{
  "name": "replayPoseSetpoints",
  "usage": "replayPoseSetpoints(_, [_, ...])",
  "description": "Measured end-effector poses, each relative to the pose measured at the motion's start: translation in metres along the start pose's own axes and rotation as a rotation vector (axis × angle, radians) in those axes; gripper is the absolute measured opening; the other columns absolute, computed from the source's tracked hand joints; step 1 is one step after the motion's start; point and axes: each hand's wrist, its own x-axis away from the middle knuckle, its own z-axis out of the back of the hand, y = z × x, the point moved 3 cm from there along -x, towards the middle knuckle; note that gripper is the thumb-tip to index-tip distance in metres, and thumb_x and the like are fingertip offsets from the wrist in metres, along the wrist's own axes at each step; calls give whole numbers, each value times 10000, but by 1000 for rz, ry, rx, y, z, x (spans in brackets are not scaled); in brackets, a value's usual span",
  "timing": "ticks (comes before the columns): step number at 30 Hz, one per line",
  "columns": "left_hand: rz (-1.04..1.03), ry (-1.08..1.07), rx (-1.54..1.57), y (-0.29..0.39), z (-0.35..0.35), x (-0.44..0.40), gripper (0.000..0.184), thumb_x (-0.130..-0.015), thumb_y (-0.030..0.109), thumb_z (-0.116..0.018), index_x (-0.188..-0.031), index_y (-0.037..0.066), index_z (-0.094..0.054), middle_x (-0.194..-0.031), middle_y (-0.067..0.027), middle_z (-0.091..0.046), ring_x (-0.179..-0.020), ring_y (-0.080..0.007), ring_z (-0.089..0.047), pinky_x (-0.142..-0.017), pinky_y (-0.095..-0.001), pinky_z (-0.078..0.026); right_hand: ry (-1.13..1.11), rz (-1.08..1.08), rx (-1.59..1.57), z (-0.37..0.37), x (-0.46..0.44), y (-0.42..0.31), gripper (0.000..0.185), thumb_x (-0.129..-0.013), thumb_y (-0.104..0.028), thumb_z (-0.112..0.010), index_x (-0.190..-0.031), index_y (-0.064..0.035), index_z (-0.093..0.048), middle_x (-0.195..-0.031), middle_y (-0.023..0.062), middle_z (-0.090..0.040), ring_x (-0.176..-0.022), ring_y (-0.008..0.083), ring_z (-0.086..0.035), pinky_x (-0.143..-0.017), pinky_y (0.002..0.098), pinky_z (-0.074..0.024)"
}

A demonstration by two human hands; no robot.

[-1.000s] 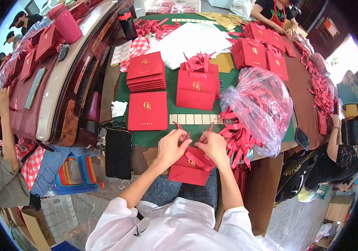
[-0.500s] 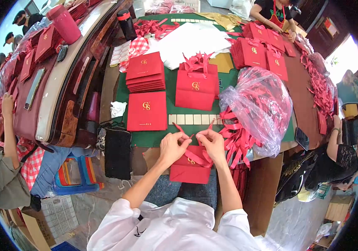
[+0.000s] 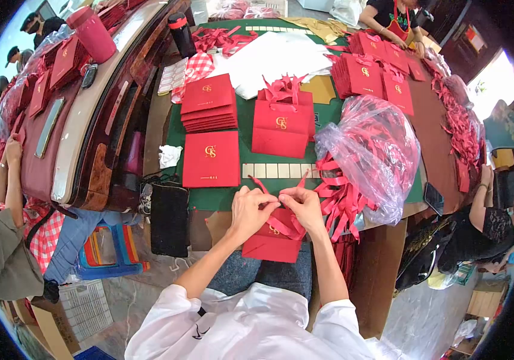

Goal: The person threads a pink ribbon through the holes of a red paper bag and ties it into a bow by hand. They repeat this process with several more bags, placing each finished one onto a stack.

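Observation:
A small red paper bag (image 3: 272, 247) with a gold emblem lies at the table's near edge, over my lap. Above its top edge, my left hand (image 3: 251, 211) pinches a red ribbon (image 3: 261, 185) that runs through the bag. My right hand (image 3: 302, 207) is closed on the same ribbon, thumb and forefinger together. The fingertips of both hands almost meet, and the bit of ribbon between them is mostly hidden. Just beyond my hands lies a strip of cream rectangles (image 3: 278, 171). To the right, red ribbons (image 3: 342, 207) spill from a clear plastic bag (image 3: 383, 150).
Flat red bags (image 3: 211, 159) lie left of centre, with a stack (image 3: 209, 108) behind them. Finished-looking bags with ribbon handles (image 3: 282, 129) stand mid-table. A black phone (image 3: 433, 198) rests at the right edge, a dark bottle (image 3: 181, 36) at the back left. Other people work around the tables.
My fingertips have drawn closer together over the ribbon. My left hand has risen slightly, and the bag has shifted a little to the left.

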Motion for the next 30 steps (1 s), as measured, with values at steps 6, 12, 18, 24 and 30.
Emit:
replayPoseSetpoints(6, [-99,45,-38,5,-3,4,117,-741,216,-811,-834,154,-779,-777,-32,-631,-747,-234,-532,-709,-373,-423,-69,4,-26,3,-1,0,128,-911,-67,-694,-990,32,-679,-887,45,-705,-791,79,-639,-717,217,-501])
replayPoseSetpoints(12, [47,142,261,-6,11,18,412,-839,162,-751,-1224,90,-619,-1097,-135,-614,-969,-263,-612,-899,-371,-475,23,-11,-190,13,4,-3,89,-932,-90,-671,-973,-12,-677,-834,0,-675,-722,55,-584,-663,208,-460])
replayPoseSetpoints(18, [231,-331,689,-1,19,42,794,-806,192,-809,-1420,-11,-350,-1219,-210,-634,-1122,-265,-646,-945,-375,-513,120,26,-260,19,-1,-8,78,-933,-96,-678,-963,-25,-676,-807,-12,-664,-677,38,-556,-629,191,-431])
replayPoseSetpoints(24, [289,-411,575,13,33,57,862,-778,168,-831,-1442,-55,-329,-1320,-184,-580,-1196,-204,-581,-1019,-363,-464,213,88,-241,34,-28,-11,95,-932,-111,-673,-961,-20,-676,-776,-12,-663,-619,33,-543,-568,189,-412])
replayPoseSetpoints(30, [226,-458,581,11,36,70,830,-802,167,-792,-1449,-12,-304,-1241,-232,-631,-1142,-307,-648,-952,-402,-512,205,101,-150,39,-38,-14,150,-928,-153,-694,-983,-14,-702,-834,-5,-695,-680,40,-575,-609,200,-450])
